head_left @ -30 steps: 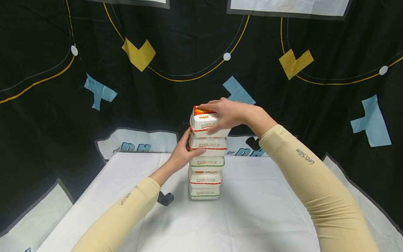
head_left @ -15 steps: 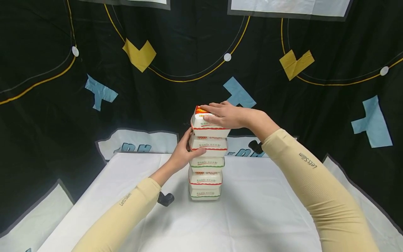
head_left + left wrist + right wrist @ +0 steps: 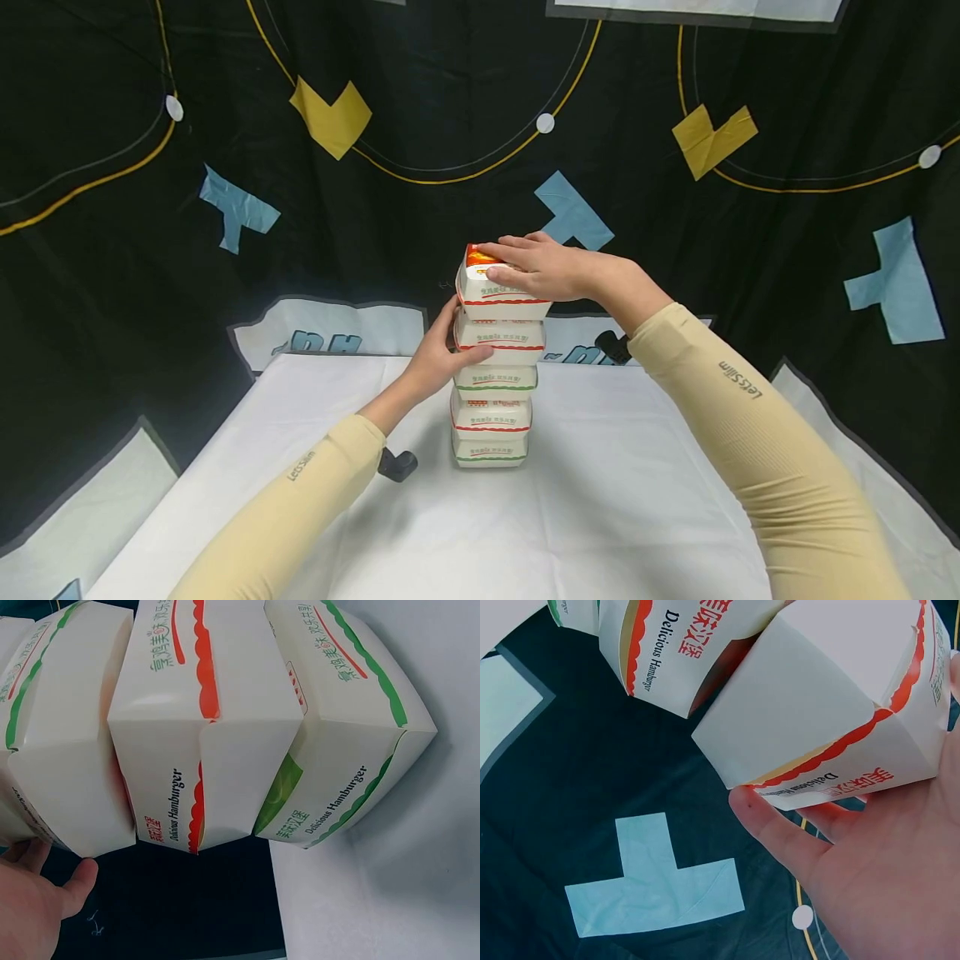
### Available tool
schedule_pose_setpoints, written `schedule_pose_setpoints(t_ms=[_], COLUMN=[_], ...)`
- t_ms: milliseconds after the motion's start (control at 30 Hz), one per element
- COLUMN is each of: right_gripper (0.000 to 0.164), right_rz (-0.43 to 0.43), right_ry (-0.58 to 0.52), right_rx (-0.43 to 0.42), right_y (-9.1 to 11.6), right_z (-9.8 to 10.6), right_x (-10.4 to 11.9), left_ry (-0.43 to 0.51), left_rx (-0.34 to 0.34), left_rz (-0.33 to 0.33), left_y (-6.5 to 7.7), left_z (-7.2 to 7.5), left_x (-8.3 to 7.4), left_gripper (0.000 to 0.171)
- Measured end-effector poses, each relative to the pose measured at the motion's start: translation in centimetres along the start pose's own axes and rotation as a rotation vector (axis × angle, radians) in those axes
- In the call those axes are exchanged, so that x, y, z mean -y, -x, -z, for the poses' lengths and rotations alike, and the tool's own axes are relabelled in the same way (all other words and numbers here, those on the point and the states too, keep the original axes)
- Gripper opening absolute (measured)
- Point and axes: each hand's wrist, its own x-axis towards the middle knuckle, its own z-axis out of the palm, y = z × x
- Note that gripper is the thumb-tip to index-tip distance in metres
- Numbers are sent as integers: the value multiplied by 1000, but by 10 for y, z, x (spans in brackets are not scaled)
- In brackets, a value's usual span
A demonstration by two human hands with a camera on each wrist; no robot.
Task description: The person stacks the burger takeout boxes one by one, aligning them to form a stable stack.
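Several paper hamburger boxes are stacked in one column on the table in the head view. The top box [image 3: 498, 304] has a red lid print and sits slightly right of those below. My right hand [image 3: 551, 267] rests on this lid with straight fingers, its thumb along the upper front. In the right wrist view the fingers touch the edge of the top box [image 3: 802, 705]. The left hand [image 3: 438, 354] holds the second box [image 3: 510, 337] by its left side, thumb across the front; its other fingers are partly hidden. Beneath come green- and red-edged boxes, the bottom box [image 3: 491, 454] standing on the cloth.
White cloth covers the table [image 3: 637, 492]. Behind it hangs a black curtain [image 3: 420, 225] with blue and yellow patches. A black wrist mount [image 3: 397, 465] shows by the left sleeve [image 3: 300, 500], another by the right sleeve [image 3: 720, 417].
My right thumb has lifted from the lower front of the top box to its upper front, and that hand now lies flatter. The left hand keeps its place; the stack stands as before.
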Motion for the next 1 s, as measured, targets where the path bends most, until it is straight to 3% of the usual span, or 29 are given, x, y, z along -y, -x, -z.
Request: schedule_pose_setpoints(t_ms=[467,1000], right_gripper=[85,86], right_rz=[-10,22], right_ry=[32,38], right_rx=[-51,-108], right_y=[3,5], right_z=[0,0], right_x=[1,3], left_ry=[22,114], left_rx=[18,56], left_rz=[-21,-125], left_y=[-2,-2], left_z=[1,-1], left_x=[-1,-3], left_gripper=[84,80])
